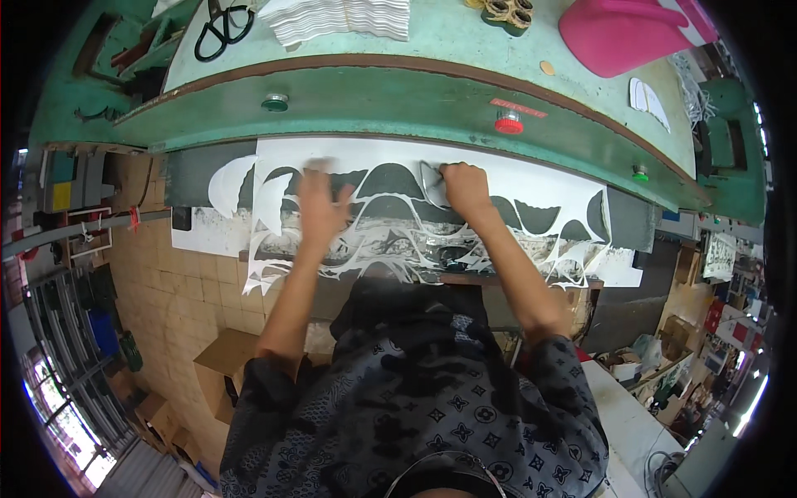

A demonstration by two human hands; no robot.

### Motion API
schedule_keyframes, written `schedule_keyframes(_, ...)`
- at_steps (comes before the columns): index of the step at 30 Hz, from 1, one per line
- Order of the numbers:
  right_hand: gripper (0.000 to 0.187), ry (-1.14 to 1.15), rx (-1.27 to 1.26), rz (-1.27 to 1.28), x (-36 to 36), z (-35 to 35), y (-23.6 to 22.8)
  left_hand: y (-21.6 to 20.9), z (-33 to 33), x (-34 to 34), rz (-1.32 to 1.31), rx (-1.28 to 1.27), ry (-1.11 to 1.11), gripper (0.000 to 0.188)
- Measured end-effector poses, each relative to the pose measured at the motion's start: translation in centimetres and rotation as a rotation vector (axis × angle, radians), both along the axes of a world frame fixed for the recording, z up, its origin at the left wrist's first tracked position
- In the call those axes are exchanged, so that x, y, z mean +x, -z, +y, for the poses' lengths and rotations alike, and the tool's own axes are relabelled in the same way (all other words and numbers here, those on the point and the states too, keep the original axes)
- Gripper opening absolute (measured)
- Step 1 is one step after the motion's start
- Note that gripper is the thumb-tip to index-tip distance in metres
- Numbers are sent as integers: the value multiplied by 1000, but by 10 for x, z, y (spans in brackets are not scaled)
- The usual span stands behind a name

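Note:
A white sheet (357, 151) with curved cut-outs lies across the work surface under the green machine beam, its lower part reduced to thin strips. My right hand (466, 189) is closed on a thin curved metal outline, which looks like a cutting die (432, 184), at the sheet's uncut edge. Over the left part of the sheet, my left hand (324, 207) is blurred by motion, its thumb apart from the fingers, and I see nothing held in it. Beside it, a curved white piece (272, 207) lies among the cut-outs.
The green beam (374, 100) spans the far side, with a red button (509, 124) and a green button (275, 103). On its top are a stack of white pieces (336, 18), black-handled scissors (222, 33) and a pink container (623, 37). A cardboard box (222, 365) stands at lower left.

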State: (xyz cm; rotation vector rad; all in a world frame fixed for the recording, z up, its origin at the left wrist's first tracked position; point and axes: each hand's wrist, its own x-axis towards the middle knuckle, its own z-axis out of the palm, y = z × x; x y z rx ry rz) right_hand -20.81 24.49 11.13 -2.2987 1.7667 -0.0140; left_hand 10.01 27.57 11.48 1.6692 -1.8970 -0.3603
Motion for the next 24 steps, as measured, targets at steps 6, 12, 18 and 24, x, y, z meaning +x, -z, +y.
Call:
schedule_keyframes(6, 27, 380, -425, -518, -21, 85, -18, 8, 22, -96, 270, 124, 219, 78)
schedule_keyframes(12, 46, 315, -290, -305, 5, 97, 15, 25, -27, -115, 135, 116, 369, 95)
schedule_keyframes(18, 38, 337, -243, -474, -14, 73, 50, 42, 1, -126, 184, 68, 115, 91)
schedule_keyframes(24, 38, 249, -335, -507, -23, 74, 65, 51, 8, -124, 149, 31, 104, 96)
